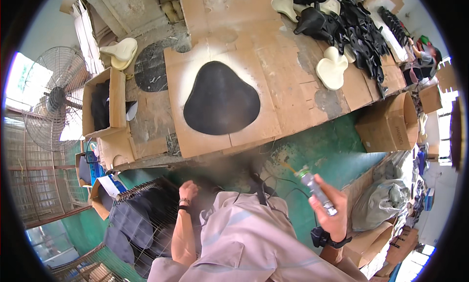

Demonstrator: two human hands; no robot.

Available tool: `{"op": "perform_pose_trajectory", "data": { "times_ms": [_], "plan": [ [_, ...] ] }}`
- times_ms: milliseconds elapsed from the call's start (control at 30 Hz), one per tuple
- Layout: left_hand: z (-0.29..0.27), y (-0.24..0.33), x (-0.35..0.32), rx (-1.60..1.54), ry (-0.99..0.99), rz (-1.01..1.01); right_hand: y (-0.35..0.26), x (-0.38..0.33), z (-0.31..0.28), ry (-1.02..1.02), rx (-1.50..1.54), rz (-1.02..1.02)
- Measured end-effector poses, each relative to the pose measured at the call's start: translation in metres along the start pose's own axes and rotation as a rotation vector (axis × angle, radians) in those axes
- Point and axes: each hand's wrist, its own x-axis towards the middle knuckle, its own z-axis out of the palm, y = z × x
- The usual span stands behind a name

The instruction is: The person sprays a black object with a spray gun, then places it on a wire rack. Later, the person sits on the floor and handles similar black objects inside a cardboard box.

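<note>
Cardboard (283, 86) underlies the black pad (221, 98) (carton (117, 100) left, cream pieces (332, 73) either side).

In front of me the tabletop (328, 102) is covered with cardboard (288, 98), worn and stained, a few grey patches showing between the pieces. Near the middle I have a black panel (221, 102) lying flat, rounded and three-cornered, its narrow end away from me, a whitish haze around its upper part. On my left sits an open box (118, 98) with dark pieces (100, 106) in it, and beyond that cream saddles (122, 51); on my right another cream saddle (332, 73) lies beside a heap of black shells (359, 50)
</note>
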Motion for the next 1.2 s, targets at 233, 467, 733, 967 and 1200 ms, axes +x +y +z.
{"op": "perform_pose_trajectory", "data": {
  "times_ms": [233,467,733,967,1200],
  "plan": [
    [0.051,0.111,0.05,-0.045,-0.011,0.383,-0.016,0.019,0.031,0.029,0.098,-0.086],
    [0.125,0.189,0.096,0.453,0.408,0.693,-0.003,0.004,0.001,-0.009,0.09,-0.006],
    [0.158,0.228,0.062,0.818,0.604,0.552,0.017,-0.002,-0.009,-0.02,0.061,0.076],
    [0.165,0.219,0.083,0.522,0.593,0.644,0.026,-0.001,-0.008,-0.04,0.063,0.002],
    [0.156,0.201,0.139,-0.666,0.137,0.148,0.027,-0.006,-0.009,-0.173,0.146,-0.073]
  ]
}}
